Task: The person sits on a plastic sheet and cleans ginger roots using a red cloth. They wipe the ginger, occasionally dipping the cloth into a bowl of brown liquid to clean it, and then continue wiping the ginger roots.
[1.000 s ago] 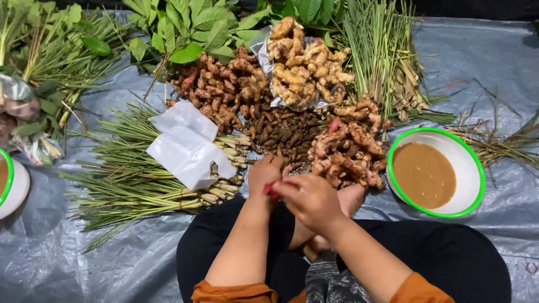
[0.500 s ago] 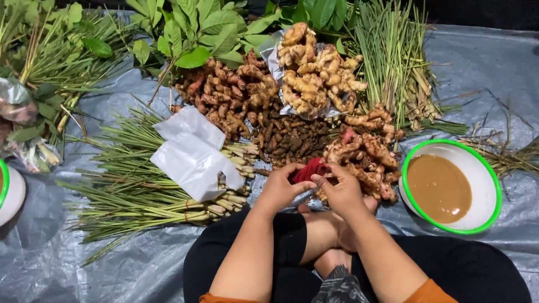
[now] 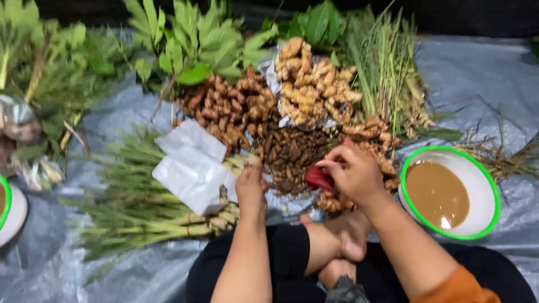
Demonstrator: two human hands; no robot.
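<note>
Brown sauce fills the white bowl (image 3: 483, 185) beside right-hand fingers (image 3: 337, 163) grasping a red bag (image 3: 318, 178).

Motion blur is smearing the whole view, softening the leafy bunches (image 3: 191, 45) at the top so single leaves are running together. The left hand (image 3: 251, 188) is showing only its back; its fingertips are lying hidden against the dark roots (image 3: 289, 154), so whether they are gripping anything cannot be told. The right hand (image 3: 352, 174) is covering most of the red thing (image 3: 318, 178), whose kind is staying unclear. 1 green-rimmed bowl (image 3: 7, 210) is being cut off by the left edge. The clear bag (image 3: 17, 120) is blurring, contents unreadable.
</note>
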